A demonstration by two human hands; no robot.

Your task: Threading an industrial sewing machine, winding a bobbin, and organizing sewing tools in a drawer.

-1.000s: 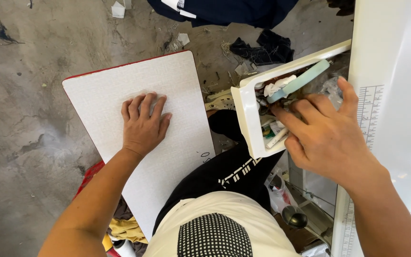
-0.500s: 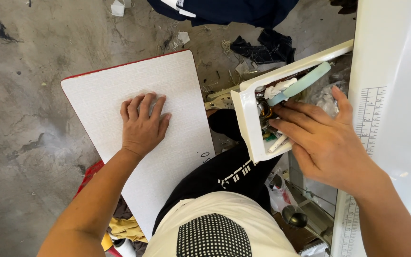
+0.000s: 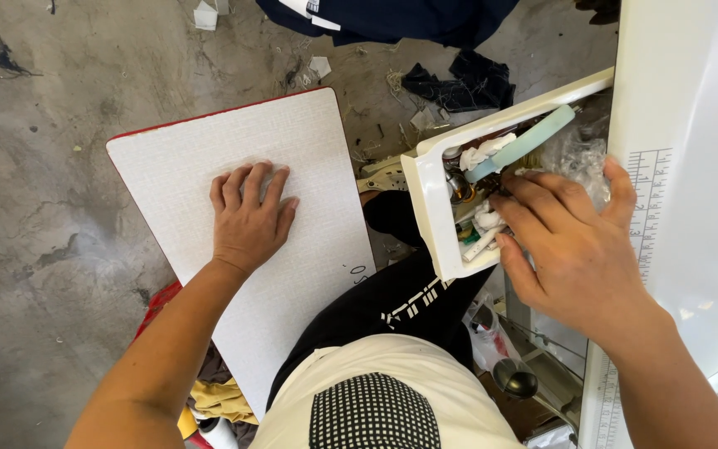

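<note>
Right hand [image 3: 575, 249] slid lower over the white drawer [image 3: 427, 208], fingers [image 3: 525, 212] spread, grasping nothing.

Dark cloth [image 3: 459, 83] and paper scraps [image 3: 319, 65] litter the concrete floor [image 3: 43, 208].

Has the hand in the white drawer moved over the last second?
Yes. The right hand has slid down and toward the person, judged against the drawer. The pale blue-green tool it partly covered now lies clear above its fingers.
</note>
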